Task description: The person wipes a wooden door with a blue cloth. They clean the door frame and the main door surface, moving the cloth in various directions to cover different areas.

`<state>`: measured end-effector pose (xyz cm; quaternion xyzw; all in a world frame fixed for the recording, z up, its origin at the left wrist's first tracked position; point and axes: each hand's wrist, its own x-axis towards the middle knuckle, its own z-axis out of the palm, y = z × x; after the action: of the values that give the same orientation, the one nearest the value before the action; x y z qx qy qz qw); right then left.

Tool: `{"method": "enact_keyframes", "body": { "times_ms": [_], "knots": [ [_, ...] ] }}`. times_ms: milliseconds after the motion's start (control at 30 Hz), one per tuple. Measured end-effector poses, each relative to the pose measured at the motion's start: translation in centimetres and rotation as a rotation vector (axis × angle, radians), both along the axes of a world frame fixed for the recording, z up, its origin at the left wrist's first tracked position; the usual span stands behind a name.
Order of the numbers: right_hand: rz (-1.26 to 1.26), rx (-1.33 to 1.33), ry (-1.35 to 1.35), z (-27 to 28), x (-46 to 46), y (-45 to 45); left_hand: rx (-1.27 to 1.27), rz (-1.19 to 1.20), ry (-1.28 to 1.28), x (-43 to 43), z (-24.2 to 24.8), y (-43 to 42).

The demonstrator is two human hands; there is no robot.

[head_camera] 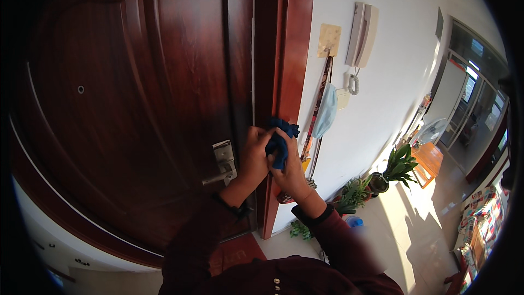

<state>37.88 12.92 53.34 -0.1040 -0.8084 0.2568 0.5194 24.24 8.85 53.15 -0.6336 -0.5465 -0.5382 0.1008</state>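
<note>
A bunched dark blue cloth (278,150) is gripped between my two hands, in front of the reddish-brown door frame (291,49). My left hand (257,151) holds its left side, fingers curled over the fabric. On the right side, my right hand (288,166) has its fingers and thumb around the cloth. Whether the cloth touches the frame I cannot tell. Left of my left hand is the metal lever handle (221,176) of the dark wooden door (184,69), which looks shut.
On the white wall, a strap (320,102) and a blue face mask (326,110) hang beneath an intercom handset (364,35). Potted plants (354,192) line the wall's foot, near a small wooden table (428,159) with a fan (432,131). A red doormat (237,252) lies below.
</note>
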Motion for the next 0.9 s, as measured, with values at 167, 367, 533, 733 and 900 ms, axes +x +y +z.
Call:
{"method": "enact_keyframes", "body": {
  "times_ms": [167, 367, 533, 733, 900],
  "knots": [
    [-0.038, -0.027, -0.066, -0.7, 1.3, -0.1, -0.048, 0.059, -0.012, 0.5, -0.6, 0.7],
    [0.092, -0.078, -0.019, -2.1, 2.8, 0.9, 0.104, 0.075, -0.058, -0.3, -1.8, 2.7],
    [0.050, -0.275, 0.111, -3.2, 3.9, 2.0, -0.033, -0.227, -0.433, -2.6, -2.7, 3.4],
    [0.148, -0.613, 0.108, -2.4, 3.3, 4.2, -0.234, -0.573, -0.909, -2.2, -2.5, 0.0],
    [0.098, -0.509, 0.084, -1.9, 2.1, 3.1, -0.366, -0.634, -1.049, -1.5, -2.5, -2.7]
  ]
}}
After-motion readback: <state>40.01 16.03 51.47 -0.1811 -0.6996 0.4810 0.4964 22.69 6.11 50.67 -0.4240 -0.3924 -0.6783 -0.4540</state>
